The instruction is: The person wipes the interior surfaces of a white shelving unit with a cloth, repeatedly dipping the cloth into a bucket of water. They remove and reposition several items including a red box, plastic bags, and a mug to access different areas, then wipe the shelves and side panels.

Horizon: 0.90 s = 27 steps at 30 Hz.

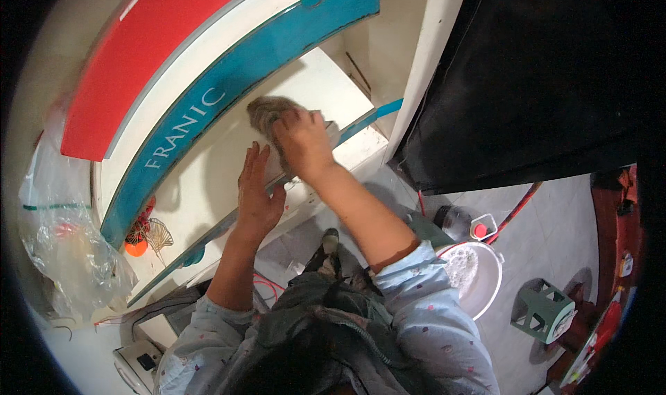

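Two hands worked at a large white cabinet (208,187) with a red panel (139,55) and a teal band (229,97) arching over its far-left side. To the right stood a big black appliance (541,76), and a clear plastic bag (62,242) hung at the far left. Near the person's right side, a white bucket (482,277) sat on the floor beside a small green stool (544,312).

The right hand (302,142) was closed over a grey-brown cloth (267,114), pressing it flat on the cabinet's white shelf, near the shelf's front edge. The left hand (257,190) lay open, fingers straight and together, resting against the teal-trimmed front lip just near the cloth; it held nothing.

Wiping here probably went best with the cloth kept bunched under the whole palm, swept in overlapping strokes from the far corner toward the front lip, while the open hand braced the edge so the shelf stayed steady. A small orange object (136,248) sat lower left, well apart.
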Each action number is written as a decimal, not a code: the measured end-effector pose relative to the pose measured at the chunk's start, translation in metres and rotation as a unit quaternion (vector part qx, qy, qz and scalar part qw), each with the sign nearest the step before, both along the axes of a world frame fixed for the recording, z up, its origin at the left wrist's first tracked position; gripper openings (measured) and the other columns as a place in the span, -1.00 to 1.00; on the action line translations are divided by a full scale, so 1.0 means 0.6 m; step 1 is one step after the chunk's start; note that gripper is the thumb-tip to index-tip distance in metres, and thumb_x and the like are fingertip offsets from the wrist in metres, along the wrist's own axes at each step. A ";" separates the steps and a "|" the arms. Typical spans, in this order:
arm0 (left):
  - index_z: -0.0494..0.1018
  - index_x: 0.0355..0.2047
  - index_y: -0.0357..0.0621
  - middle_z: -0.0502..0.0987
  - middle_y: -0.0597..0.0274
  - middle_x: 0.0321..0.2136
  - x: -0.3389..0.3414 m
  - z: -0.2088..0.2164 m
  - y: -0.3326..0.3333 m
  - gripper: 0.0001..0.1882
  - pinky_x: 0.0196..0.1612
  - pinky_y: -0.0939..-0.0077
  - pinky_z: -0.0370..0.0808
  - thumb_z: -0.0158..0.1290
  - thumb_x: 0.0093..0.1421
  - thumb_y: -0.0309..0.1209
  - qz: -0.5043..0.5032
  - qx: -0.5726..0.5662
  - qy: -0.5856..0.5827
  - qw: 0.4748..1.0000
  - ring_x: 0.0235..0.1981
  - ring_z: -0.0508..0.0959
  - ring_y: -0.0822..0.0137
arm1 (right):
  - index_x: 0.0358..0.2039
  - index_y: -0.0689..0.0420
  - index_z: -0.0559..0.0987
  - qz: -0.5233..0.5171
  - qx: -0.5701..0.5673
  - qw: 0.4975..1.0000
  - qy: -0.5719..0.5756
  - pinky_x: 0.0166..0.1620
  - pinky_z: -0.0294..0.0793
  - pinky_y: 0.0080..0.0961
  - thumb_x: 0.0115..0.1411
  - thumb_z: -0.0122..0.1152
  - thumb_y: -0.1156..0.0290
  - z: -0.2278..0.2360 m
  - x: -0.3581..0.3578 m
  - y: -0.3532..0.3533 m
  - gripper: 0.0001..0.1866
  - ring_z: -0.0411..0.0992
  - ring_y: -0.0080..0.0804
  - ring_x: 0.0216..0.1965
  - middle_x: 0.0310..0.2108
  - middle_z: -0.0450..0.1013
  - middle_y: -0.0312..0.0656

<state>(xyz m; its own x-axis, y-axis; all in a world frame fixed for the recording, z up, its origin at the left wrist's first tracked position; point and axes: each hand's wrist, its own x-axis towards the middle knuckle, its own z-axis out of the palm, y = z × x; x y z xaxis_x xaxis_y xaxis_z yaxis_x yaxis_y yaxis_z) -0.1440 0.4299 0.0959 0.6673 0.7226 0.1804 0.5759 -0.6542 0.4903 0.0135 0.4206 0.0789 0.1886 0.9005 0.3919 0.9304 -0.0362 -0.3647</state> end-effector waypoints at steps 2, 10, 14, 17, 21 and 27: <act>0.15 0.19 -0.15 0.07 -0.16 0.23 0.001 0.001 0.001 -0.29 0.27 0.12 0.02 0.00 -0.05 -0.61 -0.009 -0.010 -0.012 1.000 0.27 0.06 -0.08 | -0.26 0.13 0.52 -0.024 0.079 0.996 0.014 -0.14 0.24 -0.32 -0.16 0.14 0.53 -0.020 0.024 -0.003 -0.65 0.33 -0.16 -0.19 -0.31 0.40 -0.12; 0.21 0.18 -0.08 0.09 0.07 0.27 -0.021 0.003 0.038 -0.35 0.28 0.23 0.07 -0.06 0.01 -0.64 -0.029 -0.063 -0.037 0.997 0.28 0.10 0.10 | -0.01 0.28 0.34 -0.284 0.201 0.926 0.148 0.03 0.19 -0.07 0.03 0.11 0.45 -0.006 0.103 0.061 -0.52 0.26 0.10 -0.04 -0.08 0.33 0.12; 0.18 0.20 -0.07 0.12 0.10 0.26 -0.041 0.016 0.053 -0.36 0.22 0.22 0.19 -0.10 0.05 -0.64 -0.031 -0.110 -0.055 0.992 0.26 0.16 0.15 | 0.13 0.15 0.30 -0.307 0.107 0.943 0.070 0.19 0.01 -0.08 0.05 0.13 0.25 -0.065 0.092 0.188 -0.39 0.15 -0.03 0.14 0.07 0.29 0.00; 0.15 0.22 -0.08 0.13 0.11 0.25 -0.069 0.021 0.066 -0.37 0.18 0.22 0.26 -0.13 0.08 -0.64 -0.026 -0.153 -0.086 0.984 0.24 0.19 0.17 | 0.09 0.09 0.37 -0.197 0.062 0.957 0.202 0.21 -0.01 -0.10 0.06 0.11 0.25 -0.060 0.093 0.252 -0.45 0.11 -0.06 0.18 0.11 0.29 -0.08; 0.14 0.23 -0.08 0.15 0.12 0.24 -0.106 0.021 0.083 -0.41 0.17 0.21 0.27 -0.16 0.14 -0.59 -0.005 -0.179 -0.092 0.980 0.23 0.21 0.17 | -0.02 0.02 0.49 -0.158 -0.026 0.977 0.142 0.17 0.09 -0.13 0.06 0.08 0.27 -0.022 0.061 0.264 -0.57 0.16 -0.11 0.17 0.09 0.31 -0.11; 0.14 0.22 -0.08 0.15 0.13 0.24 -0.142 0.017 0.095 -0.41 0.17 0.21 0.26 -0.14 0.14 -0.61 0.014 -0.116 -0.061 0.991 0.23 0.20 0.17 | -0.21 0.00 0.59 0.023 0.120 0.929 0.349 0.03 0.32 -0.15 0.06 0.05 0.29 -0.104 0.006 0.306 -0.71 0.41 -0.05 -0.08 -0.18 0.48 -0.03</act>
<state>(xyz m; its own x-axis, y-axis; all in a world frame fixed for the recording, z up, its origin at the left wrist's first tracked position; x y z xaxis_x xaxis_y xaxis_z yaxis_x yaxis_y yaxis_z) -0.2294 0.4871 0.1058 0.6303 0.7716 0.0862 0.5188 -0.5012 0.6926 0.0169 0.6044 0.0162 0.4357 0.8165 0.3789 0.4630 0.1576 -0.8722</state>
